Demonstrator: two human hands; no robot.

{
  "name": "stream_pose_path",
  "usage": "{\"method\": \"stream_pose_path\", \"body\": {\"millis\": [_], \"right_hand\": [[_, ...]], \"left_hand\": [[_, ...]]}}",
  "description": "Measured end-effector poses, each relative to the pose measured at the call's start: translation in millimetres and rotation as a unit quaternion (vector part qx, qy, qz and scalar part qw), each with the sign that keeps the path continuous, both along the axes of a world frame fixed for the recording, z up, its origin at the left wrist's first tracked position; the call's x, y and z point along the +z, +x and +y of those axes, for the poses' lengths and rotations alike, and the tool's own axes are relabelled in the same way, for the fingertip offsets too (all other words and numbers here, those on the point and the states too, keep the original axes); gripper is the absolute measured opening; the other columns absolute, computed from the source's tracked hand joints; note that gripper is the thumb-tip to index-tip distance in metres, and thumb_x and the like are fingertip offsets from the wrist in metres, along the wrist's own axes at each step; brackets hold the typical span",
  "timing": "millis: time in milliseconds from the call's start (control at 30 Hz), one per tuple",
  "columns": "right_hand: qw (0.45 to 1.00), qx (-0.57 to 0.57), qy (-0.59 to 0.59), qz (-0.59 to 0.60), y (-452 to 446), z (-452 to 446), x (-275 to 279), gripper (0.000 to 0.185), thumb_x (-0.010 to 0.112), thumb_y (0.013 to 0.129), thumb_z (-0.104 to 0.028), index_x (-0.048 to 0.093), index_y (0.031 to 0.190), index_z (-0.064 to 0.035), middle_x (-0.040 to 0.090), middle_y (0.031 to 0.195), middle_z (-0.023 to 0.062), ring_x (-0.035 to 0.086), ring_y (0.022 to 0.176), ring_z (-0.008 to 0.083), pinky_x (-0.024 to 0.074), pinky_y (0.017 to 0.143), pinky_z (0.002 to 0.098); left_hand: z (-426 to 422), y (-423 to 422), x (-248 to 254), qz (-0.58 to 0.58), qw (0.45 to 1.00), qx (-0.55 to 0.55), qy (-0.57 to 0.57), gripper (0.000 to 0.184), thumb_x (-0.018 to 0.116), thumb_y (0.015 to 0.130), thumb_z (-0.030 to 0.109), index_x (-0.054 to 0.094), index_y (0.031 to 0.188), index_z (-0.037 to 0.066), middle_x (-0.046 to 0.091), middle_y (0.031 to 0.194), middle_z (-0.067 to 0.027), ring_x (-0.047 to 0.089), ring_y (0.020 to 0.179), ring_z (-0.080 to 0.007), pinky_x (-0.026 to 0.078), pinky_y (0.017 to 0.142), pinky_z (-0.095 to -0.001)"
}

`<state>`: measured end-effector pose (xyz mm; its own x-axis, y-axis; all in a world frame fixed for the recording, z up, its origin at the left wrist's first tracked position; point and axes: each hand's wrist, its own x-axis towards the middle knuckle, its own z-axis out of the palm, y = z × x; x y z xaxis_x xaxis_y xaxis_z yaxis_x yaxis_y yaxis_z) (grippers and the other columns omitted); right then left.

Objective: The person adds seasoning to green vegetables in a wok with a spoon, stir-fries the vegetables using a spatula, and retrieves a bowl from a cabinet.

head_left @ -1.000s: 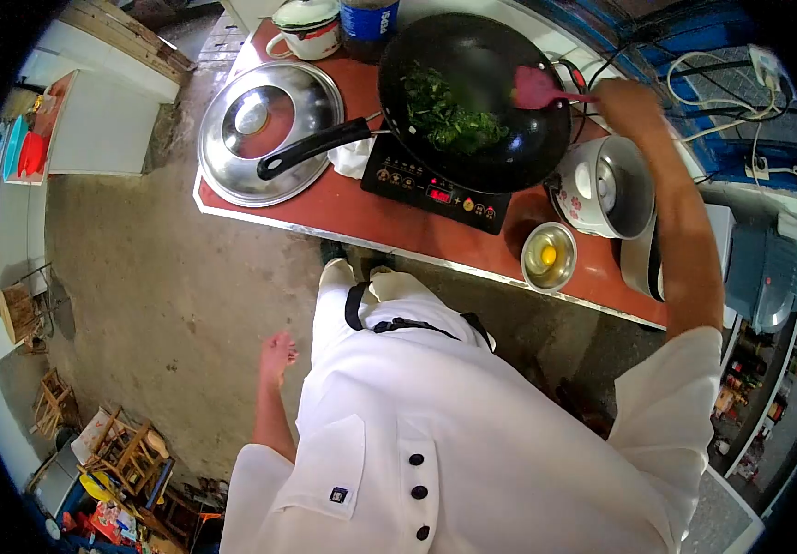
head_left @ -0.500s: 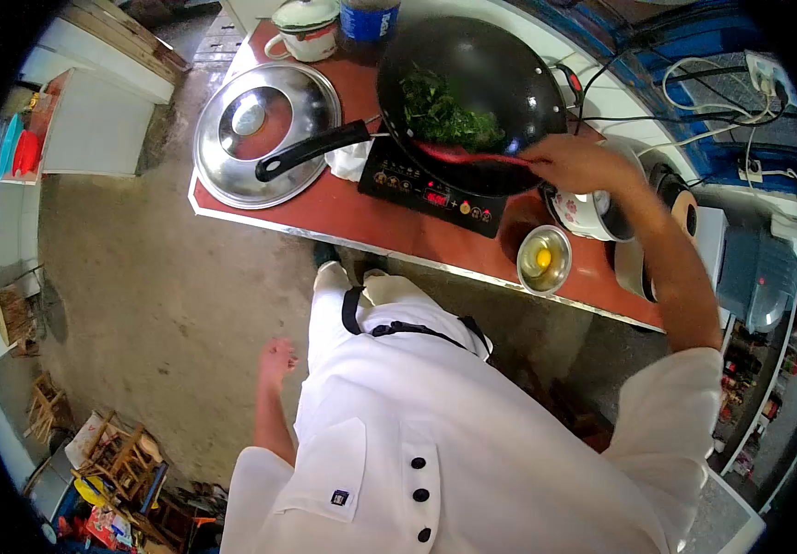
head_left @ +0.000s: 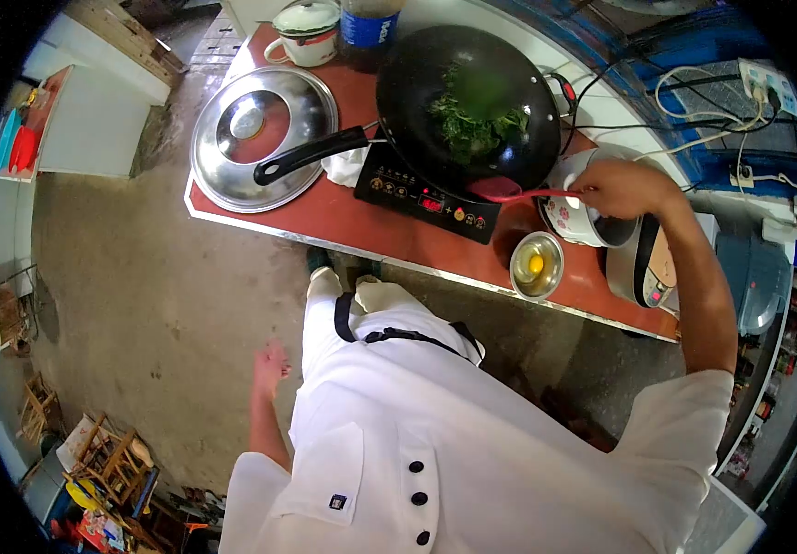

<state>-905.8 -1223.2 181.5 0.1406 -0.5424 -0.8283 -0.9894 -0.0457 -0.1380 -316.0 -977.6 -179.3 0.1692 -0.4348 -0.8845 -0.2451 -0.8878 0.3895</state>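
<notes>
My right hand (head_left: 624, 189) is closed round the handle of a red spatula (head_left: 500, 189), whose blade is at the near rim of the black wok (head_left: 417, 88). Chopped green leaves (head_left: 472, 125) lie in the wok, partly blurred as if by steam. The wok stands on a black induction cooker (head_left: 426, 201) with a lit red display. A small metal bowl (head_left: 546, 277) holding a raw egg (head_left: 536, 264) sits near the counter edge. My left hand (head_left: 272, 362) hangs beside my body, away from everything; its fingers are blurred.
A steel lid (head_left: 315, 180) lies left of the wok, under its long handle. Behind are an enamel mug (head_left: 308, 46) and a dark bottle (head_left: 369, 30). A white pot (head_left: 572, 222) and a rice cooker (head_left: 627, 270) stand right. Cables (head_left: 694, 129) run along the wall.
The spatula has come from the wok's right side down to its near rim, with my right hand moving nearer. The leaves have shifted right in the wok. My left hand stays low.
</notes>
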Motion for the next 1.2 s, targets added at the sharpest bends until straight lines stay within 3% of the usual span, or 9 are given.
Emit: {"method": "stream_pose_path", "body": {"millis": [67, 133, 367, 467, 533, 700, 800, 933, 1200], "right_hand": [[0.973, 0.172, -0.152, 0.030, -5, -7, -45, 0.024, 0.049, 0.087, -0.014, 0.066, 0.094, 0.0001, 0.065, 0.076, 0.0187, 0.063, 0.068, 0.0341, 0.0496, 0.065, 0.0414], [0.970, 0.089, -0.181, 0.136, 8, -33, -84, 0.025, 0.048, 0.086, -0.014, 0.068, 0.096, -0.0018, 0.065, 0.081, 0.0215, 0.063, 0.078, 0.0394, 0.0497, 0.071, 0.0442], [0.949, -0.008, -0.313, 0.037, -2, -47, -23, 0.024, 0.053, 0.082, -0.012, 0.069, 0.099, -0.0060, 0.065, 0.086, 0.0223, 0.063, 0.084, 0.0371, 0.0494, 0.073, 0.0442], [0.971, 0.070, -0.203, 0.101, -12, -33, 1, 0.025, 0.054, 0.081, -0.012, 0.069, 0.100, -0.0058, 0.066, 0.086, 0.0214, 0.064, 0.083, 0.0365, 0.0498, 0.072, 0.0438], [0.959, 0.088, -0.117, 0.243, -6, -24, 12, 0.024, 0.052, 0.081, -0.012, 0.069, 0.097, -0.0055, 0.066, 0.086, 0.0206, 0.064, 0.084, 0.0365, 0.0502, 0.073, 0.0435], [0.938, 0.113, -0.242, 0.221, -8, -50, -47, 0.022, 0.057, 0.074, -0.007, 0.068, 0.091, 0.0016, 0.067, 0.093, 0.0222, 0.065, 0.090, 0.0352, 0.0527, 0.076, 0.0445], [0.926, 0.079, -0.316, 0.188, 4, -60, -43, 0.019, 0.059, 0.075, -0.008, 0.067, 0.089, 0.0022, 0.067, 0.090, 0.0226, 0.065, 0.089, 0.0366, 0.0533, 0.075, 0.0442], [0.893, 0.162, -0.360, 0.215, -14, -63, -13, 0.017, 0.054, 0.081, -0.012, 0.068, 0.089, -0.0056, 0.066, 0.086, 0.0176, 0.064, 0.085, 0.0354, 0.0507, 0.072, 0.0458], [0.858, 0.144, -0.439, 0.226, -20, -74, -90, 0.031, 0.049, 0.086, -0.008, 0.061, 0.114, -0.0115, 0.066, 0.094, 0.0148, 0.066, 0.083, 0.0318, 0.0532, 0.072, 0.0427]], "left_hand": [[5, -4, 3, 0.004, 1.000, -0.001, 0.003, 0.033, 0.052, 0.094, 0.035, 0.060, 0.100, 0.004, 0.065, 0.089, -0.0079, 0.060, 0.063, -0.0134, 0.049, 0.054, -0.0292], [2, -5, 2, 0.008, 1.000, 0.003, 0.000, 0.033, 0.051, 0.094, 0.035, 0.060, 0.100, 0.003, 0.065, 0.089, -0.0085, 0.060, 0.063, -0.0137, 0.049, 0.054, -0.0293], [16, 21, -21, 0.020, 0.998, 0.044, -0.036, 0.032, 0.052, 0.093, 0.033, 0.060, 0.104, 0.005, 0.065, 0.089, -0.0080, 0.060, 0.064, -0.0138, 0.050, 0.056, -0.0286], [5, 6, 2, -0.001, 1.000, 0.028, -0.014, 0.032, 0.053, 0.093, 0.033, 0.059, 0.106, 0.005, 0.065, 0.088, -0.0083, 0.061, 0.064, -0.0137, 0.050, 0.056, -0.0286], [5, -3, 5, -0.018, 1.000, 0.012, 0.011, 0.032, 0.054, 0.092, 0.033, 0.058, 0.107, 0.005, 0.065, 0.087, -0.0083, 0.061, 0.064, -0.0136, 0.050, 0.056, -0.0284], [12, -2, -10, 0.009, 0.999, 0.030, 0.014, 0.031, 0.053, 0.092, 0.032, 0.059, 0.103, 0.004, 0.064, 0.084, -0.0063, 0.060, 0.063, -0.0138, 0.050, 0.057, -0.0293], [15, 14, -23, 0.013, 0.999, 0.030, -0.026, 0.030, 0.053, 0.092, 0.031, 0.059, 0.104, 0.004, 0.064, 0.086, -0.0063, 0.060, 0.063, -0.0140, 0.050, 0.057, -0.0296], [7, 24, -25, 0.006, 0.999, 0.012, -0.035, 0.030, 0.053, 0.092, 0.031, 0.059, 0.105, 0.004, 0.064, 0.088, -0.0065, 0.061, 0.064, -0.0136, 0.050, 0.058, -0.0287], [-3, -2, 9, 0.011, 0.999, 0.041, -0.021, 0.033, 0.054, 0.092, 0.032, 0.059, 0.108, 0.004, 0.065, 0.090, -0.0068, 0.060, 0.063, -0.0123, 0.049, 0.056, -0.0281]]}}
